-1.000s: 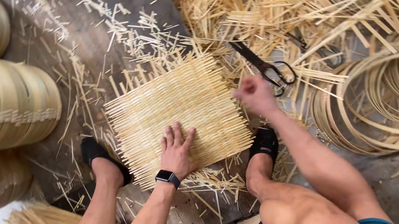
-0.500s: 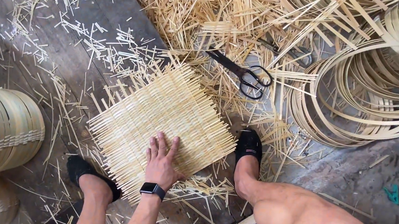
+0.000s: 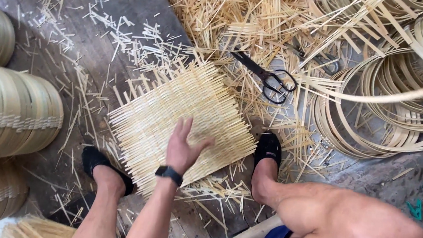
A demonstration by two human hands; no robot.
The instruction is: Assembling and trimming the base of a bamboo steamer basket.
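- Bamboo woven mat flat on floor, directly under left hand, slats running diagonally.
- Left hand fingers spread, holding nothing.
- Right hand out of view.

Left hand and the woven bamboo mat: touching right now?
Cannot tell. In the head view the left hand is over the woven bamboo mat, fingers spread and seemingly raised; no contact or gap shows plainly.

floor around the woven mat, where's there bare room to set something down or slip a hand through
The barest patch is the dark floor lower right, between the bamboo hoops and the knee. Left of the woven mat, toward the stacked rims, only thin scattered splinters. Crowded above the mat: a strip pile around the scissors. Left hand is over the mat.
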